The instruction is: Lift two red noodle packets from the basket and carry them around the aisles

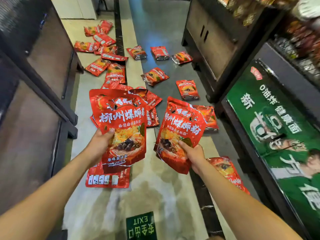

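1. Left hand (99, 144) pinches a red noodle pouch (121, 125) at its lower left edge, thumb on the front and fingers hidden behind. The pouch stands upright in the air over the floor (155, 187).
2. At 6 o'clock from that pouch, another packet (107, 179) lies back-side up on the floor.
3. Right hand (193, 153) has the same sort of grip on a second pouch (180, 134), thumb on the lower right front, and the bag tilts toward 1 o'clock.
4. My guess: these are light, crinkly and a bit slick, soft in the middle with stiffer sealed edges, so take them by an edge or corner.
5. More pouches (155, 76) are scattered toward 12 o'clock; a green shelf panel (277, 135) sits at 3 o'clock.
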